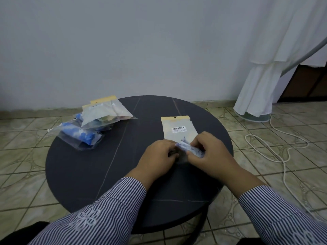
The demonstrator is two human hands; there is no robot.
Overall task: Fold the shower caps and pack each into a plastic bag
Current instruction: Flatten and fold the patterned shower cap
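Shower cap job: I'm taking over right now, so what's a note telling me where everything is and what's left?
Left hand and right hand: both pinch the folded shower cap between them, low over the round table.
Flat plastic bag: lies on the table just beyond the hands, barcode label up; the cap sits at its near end, not yet inside as far as I can tell.
Pile of bags: at the table's far left, some with blue things inside; these look already packed.
Left: slide this cap into the bag, then add it to the pile.
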